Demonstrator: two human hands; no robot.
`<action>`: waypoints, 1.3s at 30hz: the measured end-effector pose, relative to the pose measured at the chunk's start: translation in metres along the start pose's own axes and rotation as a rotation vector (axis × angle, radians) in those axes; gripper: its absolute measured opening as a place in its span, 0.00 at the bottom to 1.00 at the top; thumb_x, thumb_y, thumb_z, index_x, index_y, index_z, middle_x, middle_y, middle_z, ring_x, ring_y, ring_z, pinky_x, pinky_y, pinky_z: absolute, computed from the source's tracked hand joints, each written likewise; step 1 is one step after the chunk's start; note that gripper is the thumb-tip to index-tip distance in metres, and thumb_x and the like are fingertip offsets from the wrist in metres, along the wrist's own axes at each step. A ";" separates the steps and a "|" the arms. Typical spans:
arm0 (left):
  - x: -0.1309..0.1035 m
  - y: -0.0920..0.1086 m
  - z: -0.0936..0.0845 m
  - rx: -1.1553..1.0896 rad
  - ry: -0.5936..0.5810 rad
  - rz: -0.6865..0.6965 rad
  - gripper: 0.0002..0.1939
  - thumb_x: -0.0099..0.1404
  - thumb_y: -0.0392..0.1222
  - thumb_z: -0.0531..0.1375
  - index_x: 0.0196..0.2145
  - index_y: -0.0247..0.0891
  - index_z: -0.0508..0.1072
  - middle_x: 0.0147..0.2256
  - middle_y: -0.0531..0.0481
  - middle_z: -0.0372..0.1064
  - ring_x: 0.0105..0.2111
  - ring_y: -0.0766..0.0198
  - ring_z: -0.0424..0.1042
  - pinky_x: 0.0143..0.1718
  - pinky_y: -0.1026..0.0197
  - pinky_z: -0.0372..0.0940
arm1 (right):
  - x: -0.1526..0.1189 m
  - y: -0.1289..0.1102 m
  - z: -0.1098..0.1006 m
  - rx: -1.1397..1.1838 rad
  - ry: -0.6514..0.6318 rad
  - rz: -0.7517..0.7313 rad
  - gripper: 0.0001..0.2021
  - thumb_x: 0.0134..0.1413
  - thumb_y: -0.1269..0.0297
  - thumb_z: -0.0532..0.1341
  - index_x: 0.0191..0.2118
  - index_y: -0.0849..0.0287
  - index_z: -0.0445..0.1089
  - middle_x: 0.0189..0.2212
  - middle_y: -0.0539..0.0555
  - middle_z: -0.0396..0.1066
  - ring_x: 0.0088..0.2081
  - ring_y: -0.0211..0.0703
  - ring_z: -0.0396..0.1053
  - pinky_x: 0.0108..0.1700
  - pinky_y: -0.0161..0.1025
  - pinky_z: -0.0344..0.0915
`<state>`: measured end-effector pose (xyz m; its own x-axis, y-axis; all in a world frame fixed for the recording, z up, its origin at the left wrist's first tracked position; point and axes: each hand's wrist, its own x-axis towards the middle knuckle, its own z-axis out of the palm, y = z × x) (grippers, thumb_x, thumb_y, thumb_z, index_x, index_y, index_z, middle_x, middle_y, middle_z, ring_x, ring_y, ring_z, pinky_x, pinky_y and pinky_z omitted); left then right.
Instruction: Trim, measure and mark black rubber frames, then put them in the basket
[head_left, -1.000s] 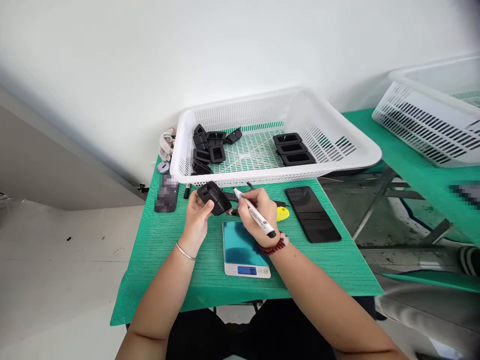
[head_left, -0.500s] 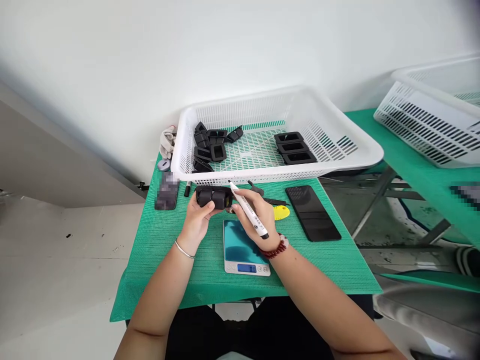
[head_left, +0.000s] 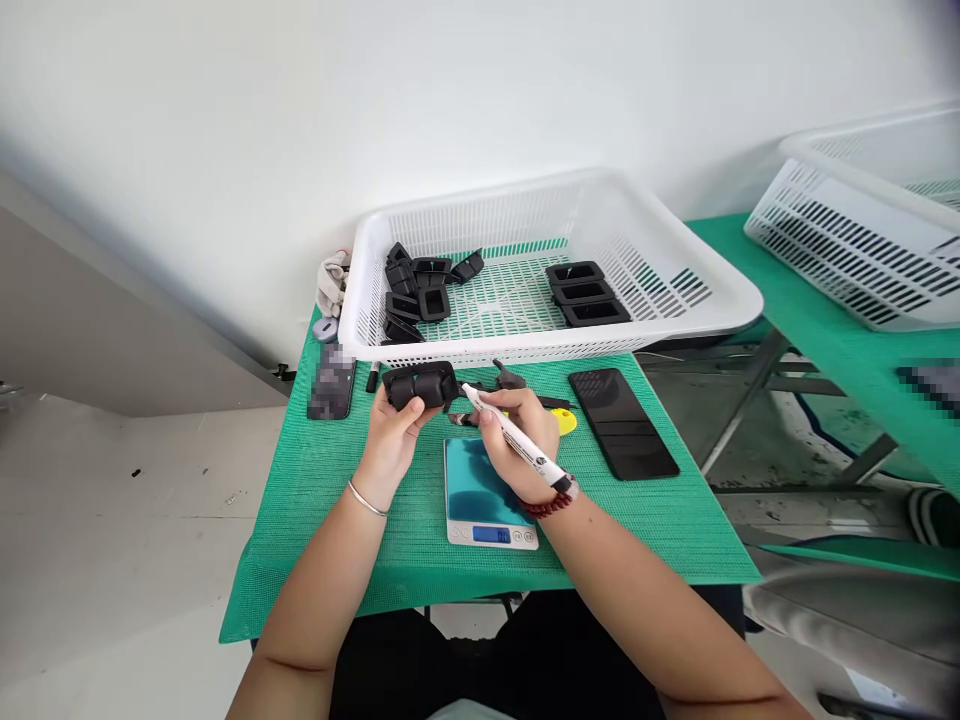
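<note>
My left hand [head_left: 394, 430] is closed on a black plastic part [head_left: 421, 385] with rounded bulges, holding it up above the table. A white marker [head_left: 517, 440] is gripped in my right hand [head_left: 521, 435] like a pen. Its tip points at the right end of the black part; whether the two touch I cannot tell. Below my hands lies a small digital scale [head_left: 480, 485] with a shiny blue-green plate and a lit display. Partly hidden behind my right hand are a yellow-handled tool [head_left: 566, 420] and a dark tool [head_left: 510, 378].
A white basket [head_left: 675, 325] at the back holds loose black parts [head_left: 420, 285] on its left and three lined-up parts [head_left: 586, 293] on its right. A black phone [head_left: 624, 425] lies at right, another phone [head_left: 331, 382] at left beside a marker cap [head_left: 373, 377]. Another basket [head_left: 862, 240] stands far right.
The marker has tilted lower and its tip has come down to the black part's right end. My left hand has raised and turned the part slightly.
</note>
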<state>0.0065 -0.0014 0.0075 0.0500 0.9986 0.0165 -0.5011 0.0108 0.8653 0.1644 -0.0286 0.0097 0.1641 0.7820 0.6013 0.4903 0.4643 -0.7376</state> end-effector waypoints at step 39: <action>-0.002 0.000 0.004 -0.028 -0.006 -0.024 0.19 0.52 0.41 0.69 0.41 0.43 0.70 0.44 0.48 0.73 0.47 0.56 0.72 0.49 0.50 0.68 | 0.001 0.001 0.004 -0.142 0.023 -0.123 0.04 0.57 0.61 0.57 0.37 0.53 0.64 0.30 0.51 0.75 0.27 0.41 0.73 0.26 0.38 0.69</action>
<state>0.0098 -0.0035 0.0091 0.0674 0.9977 -0.0011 -0.5233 0.0363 0.8514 0.1616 -0.0254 0.0081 0.1141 0.7122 0.6926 0.6234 0.4915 -0.6082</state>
